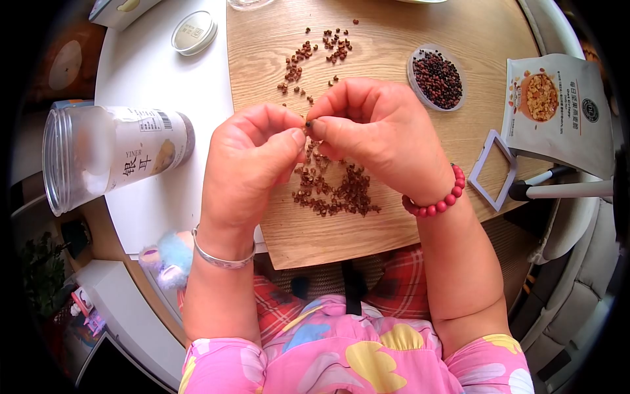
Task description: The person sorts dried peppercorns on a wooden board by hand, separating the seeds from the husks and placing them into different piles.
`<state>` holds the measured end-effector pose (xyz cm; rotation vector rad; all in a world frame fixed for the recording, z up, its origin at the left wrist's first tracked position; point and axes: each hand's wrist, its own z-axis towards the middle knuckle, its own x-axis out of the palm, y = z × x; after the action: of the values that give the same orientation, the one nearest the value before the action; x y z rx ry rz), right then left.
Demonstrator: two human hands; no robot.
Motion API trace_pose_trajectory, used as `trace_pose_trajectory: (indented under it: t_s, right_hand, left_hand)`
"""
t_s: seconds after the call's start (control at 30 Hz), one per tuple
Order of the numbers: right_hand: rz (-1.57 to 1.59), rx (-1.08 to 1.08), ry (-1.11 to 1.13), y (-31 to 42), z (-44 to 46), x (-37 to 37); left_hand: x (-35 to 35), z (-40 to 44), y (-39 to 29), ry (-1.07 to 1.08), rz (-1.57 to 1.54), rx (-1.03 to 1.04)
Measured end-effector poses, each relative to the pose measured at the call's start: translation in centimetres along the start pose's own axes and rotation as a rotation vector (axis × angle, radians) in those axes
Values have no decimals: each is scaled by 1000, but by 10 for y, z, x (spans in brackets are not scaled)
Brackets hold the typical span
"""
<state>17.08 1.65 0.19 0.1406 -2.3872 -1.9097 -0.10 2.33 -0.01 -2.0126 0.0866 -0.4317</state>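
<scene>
My left hand and my right hand meet above the wooden table, thumbs and forefingers pinched together. Between their fingertips is a tiny dark Sichuan peppercorn, touched from both sides and partly hidden. Below my hands lies a pile of reddish-brown peppercorn husks, its upper part covered by my fingers. Beyond them, more reddish peppercorns are scattered in loose clusters. To the right of those stands a small clear round dish full of dark red and black peppercorns.
A large clear jar with a printed label lies tipped at left, near a round lid on the white surface. At right are a snack pouch, a pale lilac frame and a white stand leg. The wooden table's near edge faces my lap.
</scene>
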Motion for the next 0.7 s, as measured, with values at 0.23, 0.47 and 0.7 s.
trace_pose_trajectory:
  t_s: [0.23, 0.47, 0.7]
  right_hand:
    - [-60, 22, 6, 2, -1, 1]
    - [-122, -8, -1, 2, 0, 1]
    - [-134, -6, -43, 1, -1, -4]
  left_hand:
    - [4, -1, -1, -14, 12, 24]
    - [3, 0, 2, -22, -2, 33]
    - [0, 2, 3, 7, 1, 3]
